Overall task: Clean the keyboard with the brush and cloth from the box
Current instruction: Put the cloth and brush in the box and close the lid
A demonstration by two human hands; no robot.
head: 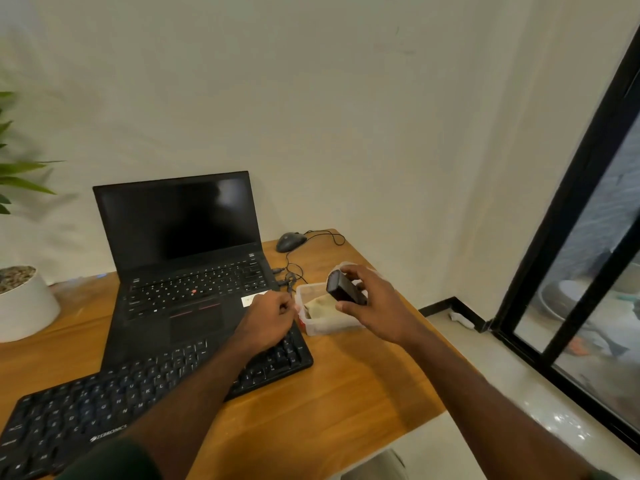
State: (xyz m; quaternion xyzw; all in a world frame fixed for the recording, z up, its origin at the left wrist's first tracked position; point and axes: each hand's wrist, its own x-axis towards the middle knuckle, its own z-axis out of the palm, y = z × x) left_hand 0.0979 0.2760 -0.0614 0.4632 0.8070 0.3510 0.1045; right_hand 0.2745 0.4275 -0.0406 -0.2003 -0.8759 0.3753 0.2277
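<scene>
The right hand point(375, 303) is gripping a black rectangular brush point(344, 289) between thumb and fingers, holding it just above an open clear plastic box point(320, 322) with a folded beige cloth point(320, 303) lying inside. The left hand point(268, 318) is curling its fingers around the box's near left rim, just past the right end of a black external keyboard point(104, 403). Everything is sitting on a wooden surface point(332, 393), where an open black laptop point(187, 258) is standing behind the keyboard, a wired mouse point(290, 241) lying beyond the box and a white plant pot point(26, 306) at far left.
</scene>
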